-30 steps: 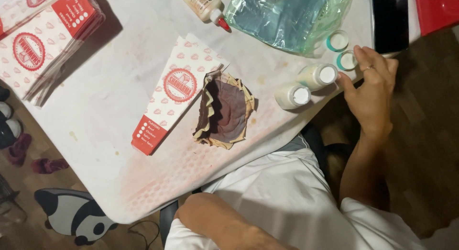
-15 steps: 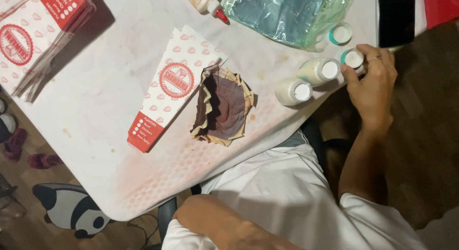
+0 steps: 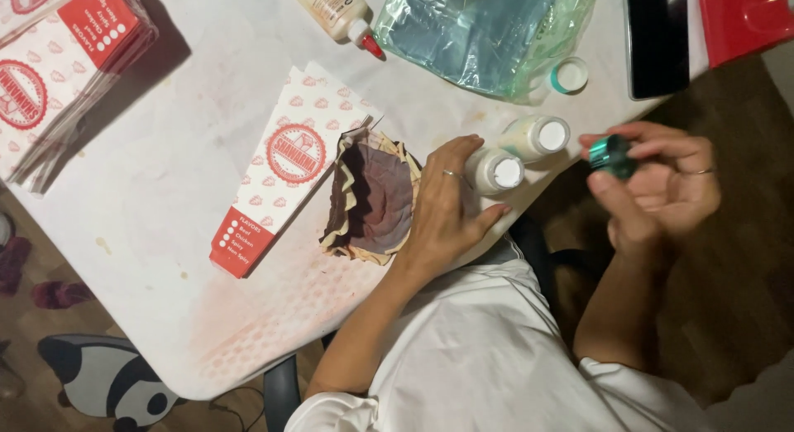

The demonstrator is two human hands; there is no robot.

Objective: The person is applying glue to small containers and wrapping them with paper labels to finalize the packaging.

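Right hand (image 3: 653, 188), right of frame off the surface (image 3: 165, 151), pinches a small teal cap (image 3: 610, 155): light, rigid, best gripped by its rim. Left hand (image 3: 442, 205) lies open, touching a capless white bottle (image 3: 495, 169) at centre.

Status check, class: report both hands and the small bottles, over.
Right hand pinching teal cap, off the table. Left hand resting against white bottle. Second bottle beside it. Nothing blocking.

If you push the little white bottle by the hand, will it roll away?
Probably. The white bottle looks round and lies on its side near the table edge, so it could roll off. The left hand touching it likely steadies it. It seems small and light.
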